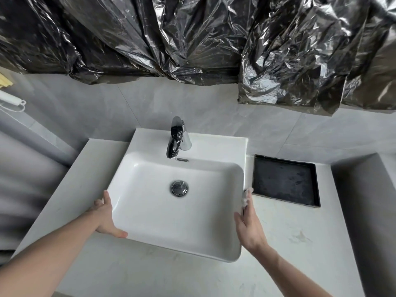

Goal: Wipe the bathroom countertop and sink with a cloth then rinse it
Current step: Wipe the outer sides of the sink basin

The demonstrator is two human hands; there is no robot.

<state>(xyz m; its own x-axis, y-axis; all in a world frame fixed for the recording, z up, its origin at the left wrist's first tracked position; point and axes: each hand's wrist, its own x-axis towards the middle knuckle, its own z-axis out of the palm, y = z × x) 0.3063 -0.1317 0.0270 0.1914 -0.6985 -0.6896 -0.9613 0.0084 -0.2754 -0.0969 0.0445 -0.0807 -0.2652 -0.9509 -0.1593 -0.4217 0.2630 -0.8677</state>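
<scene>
A white rectangular sink point(150, 213) sits on a pale countertop point(295, 243), with a chrome drain plug point(179, 188) in its basin. My left hand point(106, 215) grips the sink's left front rim, thumb along the edge. My right hand point(249, 226) lies against the sink's right outer wall and holds a small whitish cloth point(246, 197) at its fingertips, pressed to the rim. Most of the cloth is hidden by the fingers. No water runs from the chrome faucet point(177, 138).
A black square tray point(285, 181) lies on the countertop right of the sink. Crinkled dark plastic sheeting point(214, 39) hangs over the wall above. A grey wall ledge point(364, 189) bounds the counter on the right. A white object point(11, 100) hangs at far left.
</scene>
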